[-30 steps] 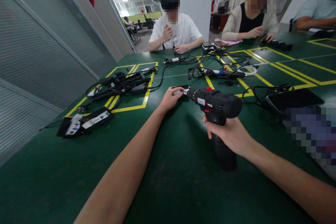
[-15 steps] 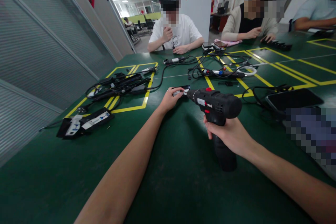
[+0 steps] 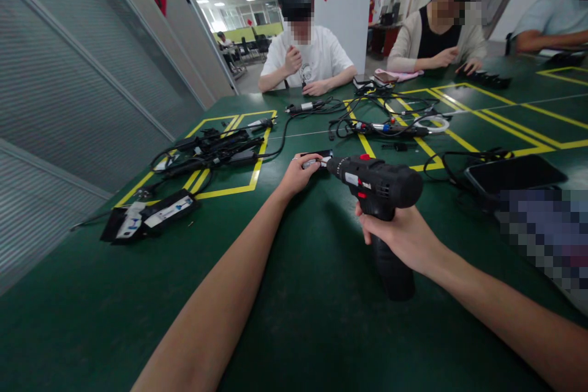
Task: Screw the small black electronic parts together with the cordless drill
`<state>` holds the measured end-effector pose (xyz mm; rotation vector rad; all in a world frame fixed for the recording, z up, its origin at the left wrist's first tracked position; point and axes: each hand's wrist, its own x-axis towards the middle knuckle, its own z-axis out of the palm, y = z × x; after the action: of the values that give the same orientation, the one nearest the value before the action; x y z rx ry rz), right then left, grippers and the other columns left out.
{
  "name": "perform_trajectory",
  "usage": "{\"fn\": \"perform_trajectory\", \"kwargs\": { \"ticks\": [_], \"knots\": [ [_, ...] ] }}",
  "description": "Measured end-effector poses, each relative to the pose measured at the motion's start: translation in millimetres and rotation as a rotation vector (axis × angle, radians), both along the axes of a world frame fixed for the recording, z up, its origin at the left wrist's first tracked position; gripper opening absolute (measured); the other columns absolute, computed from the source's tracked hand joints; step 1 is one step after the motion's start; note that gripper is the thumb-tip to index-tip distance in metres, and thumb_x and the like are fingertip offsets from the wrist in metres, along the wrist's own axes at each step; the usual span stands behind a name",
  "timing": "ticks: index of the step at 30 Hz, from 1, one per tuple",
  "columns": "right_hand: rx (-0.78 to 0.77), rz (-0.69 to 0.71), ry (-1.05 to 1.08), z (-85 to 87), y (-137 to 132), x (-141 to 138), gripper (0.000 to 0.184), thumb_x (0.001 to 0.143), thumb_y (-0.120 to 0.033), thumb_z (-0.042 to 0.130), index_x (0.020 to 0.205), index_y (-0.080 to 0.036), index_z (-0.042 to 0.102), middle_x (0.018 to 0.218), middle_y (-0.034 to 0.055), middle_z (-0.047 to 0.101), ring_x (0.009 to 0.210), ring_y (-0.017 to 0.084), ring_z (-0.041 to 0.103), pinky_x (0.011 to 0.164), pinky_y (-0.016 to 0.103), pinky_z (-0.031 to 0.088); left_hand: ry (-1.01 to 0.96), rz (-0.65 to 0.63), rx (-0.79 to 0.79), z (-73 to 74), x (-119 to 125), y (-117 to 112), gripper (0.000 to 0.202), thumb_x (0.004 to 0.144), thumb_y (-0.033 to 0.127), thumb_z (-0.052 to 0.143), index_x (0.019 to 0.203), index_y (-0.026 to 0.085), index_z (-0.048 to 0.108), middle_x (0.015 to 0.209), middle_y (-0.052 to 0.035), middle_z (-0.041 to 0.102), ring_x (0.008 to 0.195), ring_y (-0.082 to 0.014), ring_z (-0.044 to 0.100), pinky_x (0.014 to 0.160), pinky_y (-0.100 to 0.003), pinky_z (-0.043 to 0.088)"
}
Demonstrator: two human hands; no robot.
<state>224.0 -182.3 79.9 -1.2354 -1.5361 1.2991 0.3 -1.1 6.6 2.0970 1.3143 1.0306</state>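
Note:
My right hand (image 3: pixel 395 233) is wrapped round the grip of a black cordless drill (image 3: pixel 379 180) with red buttons, held with its chuck pointing left and away from me. The chuck end reaches a small dark case-like piece (image 3: pixel 325 153) on the green table. My left hand (image 3: pixel 301 173) has its fingers closed on that piece, thumb and fingertips right beside the drill's tip. The fingers and the chuck hide most of the piece, so its exact kind is unclear.
Black cabled devices (image 3: pixel 220 150) lie within yellow tape at left, with an open black pouch (image 3: pixel 149 214) nearer me. More cables and a pen-like tool (image 3: pixel 390 128) lie beyond the drill. A phone (image 3: pixel 514 174) is at right. Several people sit across the table (image 3: pixel 294 318).
Almost nothing differs. Both hands and the drill stay in the same place, and the view shifts very slightly.

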Motion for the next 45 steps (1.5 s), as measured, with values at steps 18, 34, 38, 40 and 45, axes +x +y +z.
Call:
{"fn": "perform_trajectory", "kwargs": {
  "ticks": [18, 34, 38, 40, 45],
  "knots": [
    [-0.033, -0.033, -0.017, 10.6, -2.9, -1.2, 0.010, 0.075, -0.013, 0.056, 0.084, -0.017, 0.058, 0.062, -0.0036, 0.057, 0.056, 0.013, 0.057, 0.057, 0.027, 0.043, -0.008, 0.007, -0.005, 1.1, 1.3, -0.2, 0.030, 0.085, 0.034, 0.050, 0.106, 0.022, 0.068, 0.112, -0.0053, 0.060, 0.112, -0.0194, 0.051, 0.105, -0.034, 0.036],
    [-0.138, -0.075, 0.101, 18.9, -7.3, 10.9, 0.019, 0.079, -0.025, 0.060, 0.096, -0.017, 0.062, 0.057, -0.0011, 0.058, 0.051, 0.014, 0.055, 0.048, 0.025, 0.042, 0.023, 0.030, -0.002, 2.5, 2.5, -2.2, 0.030, 0.086, 0.036, 0.049, 0.106, 0.024, 0.068, 0.110, -0.0048, 0.060, 0.111, -0.0195, 0.051, 0.105, -0.035, 0.037],
    [-0.150, -0.061, 0.101, 23.1, -10.2, 10.1, 0.017, 0.078, -0.023, 0.059, 0.094, -0.017, 0.062, 0.058, -0.0012, 0.058, 0.052, 0.015, 0.056, 0.049, 0.026, 0.042, 0.022, 0.025, -0.004, 1.4, 1.5, -1.3, 0.030, 0.086, 0.035, 0.050, 0.107, 0.024, 0.067, 0.113, -0.0043, 0.060, 0.111, -0.0187, 0.051, 0.106, -0.034, 0.036],
    [-0.153, -0.045, 0.089, 22.8, -10.8, 8.3, 0.017, 0.078, -0.022, 0.058, 0.093, -0.017, 0.062, 0.058, -0.0008, 0.058, 0.053, 0.015, 0.056, 0.049, 0.026, 0.042, 0.020, 0.019, 0.005, 0.8, 1.2, -0.9, 0.030, 0.086, 0.035, 0.050, 0.107, 0.024, 0.068, 0.111, -0.0043, 0.061, 0.110, -0.0189, 0.051, 0.105, -0.034, 0.037],
    [-0.163, -0.050, 0.084, 17.0, -8.7, 4.8, 0.017, 0.076, -0.019, 0.057, 0.093, -0.017, 0.061, 0.057, -0.0004, 0.058, 0.053, 0.016, 0.056, 0.051, 0.027, 0.042, 0.019, 0.014, 0.008, 0.8, 1.2, -0.9, 0.030, 0.087, 0.035, 0.050, 0.107, 0.024, 0.068, 0.109, -0.0046, 0.061, 0.109, -0.0200, 0.051, 0.103, -0.036, 0.038]
  ]
}}
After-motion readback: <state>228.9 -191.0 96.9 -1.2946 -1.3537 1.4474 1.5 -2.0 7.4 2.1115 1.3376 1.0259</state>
